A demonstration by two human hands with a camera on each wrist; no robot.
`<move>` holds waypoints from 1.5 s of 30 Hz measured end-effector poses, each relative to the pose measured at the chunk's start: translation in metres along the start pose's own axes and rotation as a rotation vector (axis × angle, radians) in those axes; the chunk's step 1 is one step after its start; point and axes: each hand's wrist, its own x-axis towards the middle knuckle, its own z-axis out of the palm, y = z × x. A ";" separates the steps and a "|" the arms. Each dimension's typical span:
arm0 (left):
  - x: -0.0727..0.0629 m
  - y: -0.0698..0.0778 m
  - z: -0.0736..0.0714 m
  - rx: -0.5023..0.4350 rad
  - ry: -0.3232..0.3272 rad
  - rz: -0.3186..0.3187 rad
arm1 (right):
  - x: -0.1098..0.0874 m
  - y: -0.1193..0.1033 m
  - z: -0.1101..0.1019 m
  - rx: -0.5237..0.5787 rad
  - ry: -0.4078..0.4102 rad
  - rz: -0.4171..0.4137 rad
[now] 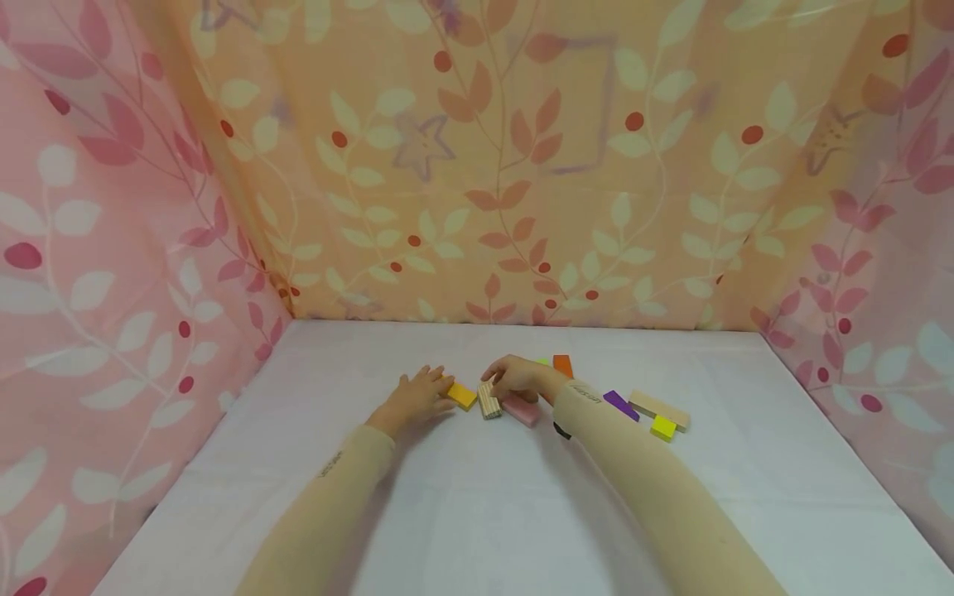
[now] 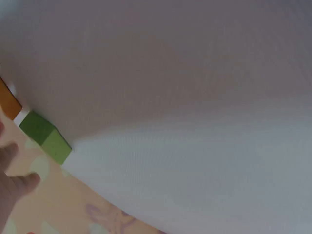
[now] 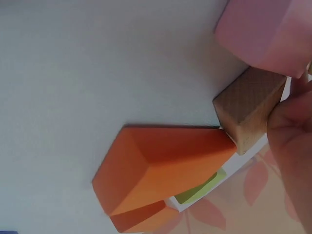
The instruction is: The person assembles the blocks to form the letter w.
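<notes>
Where visible, fingers (image 1: pixel 440 386) seemingly touch blocks (image 1: pixel 464 396).

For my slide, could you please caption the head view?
Left hand at a yellow block, right hand at a striped block, on white table.

Free: front of the desk (image 1: pixel 477 530), between the left sleeve (image 1: pixel 316 505) and right sleeve (image 1: pixel 659 488). Obstructed: desk middle, where we count an amber block (image 1: pixel 463 396), striped block (image 1: pixel 489 403) and pink block (image 1: pixel 522 412), close-set. Right of that sleeve: we list a purple block (image 1: pixel 622 406), pale bar (image 1: pixel 656 407) and yellow cube (image 1: pixel 662 428), clustered. Free: desk margin beyond them.
</notes>
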 end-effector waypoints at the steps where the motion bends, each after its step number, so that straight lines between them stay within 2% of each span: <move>1: 0.002 0.001 0.002 0.002 0.008 -0.033 | 0.001 0.000 0.000 0.001 0.010 0.014; 6: 0.009 0.011 0.010 0.011 0.036 -0.200 | 0.005 0.006 -0.001 -0.064 0.077 0.049; 9: 0.012 0.016 0.011 -0.012 0.047 -0.257 | 0.010 0.011 0.000 -0.072 0.097 0.060; 12: 0.015 0.019 0.012 -0.032 0.056 -0.283 | 0.014 0.013 0.001 -0.020 0.087 0.090; 16: 0.016 0.021 0.012 -0.046 0.080 -0.302 | 0.016 0.011 0.001 -0.015 0.088 0.101; 19: 0.017 0.020 0.010 -0.091 0.091 -0.311 | 0.014 0.009 0.001 -0.018 0.096 0.097; 24: 0.017 0.019 0.009 -0.160 0.126 -0.315 | 0.008 0.005 0.003 0.045 0.092 0.108; 29: 0.020 0.020 0.010 -0.198 0.220 -0.285 | 0.001 0.003 0.006 0.142 0.083 0.132; 34: 0.021 0.021 0.010 -0.348 0.310 -0.251 | -0.001 0.001 0.005 0.173 0.080 0.185; 40: 0.015 0.022 0.007 -0.539 0.326 -0.201 | 0.000 0.002 0.006 0.185 0.068 0.221; 45: 0.001 0.026 0.002 -0.560 0.348 -0.156 | 0.000 0.000 0.007 0.166 0.069 0.212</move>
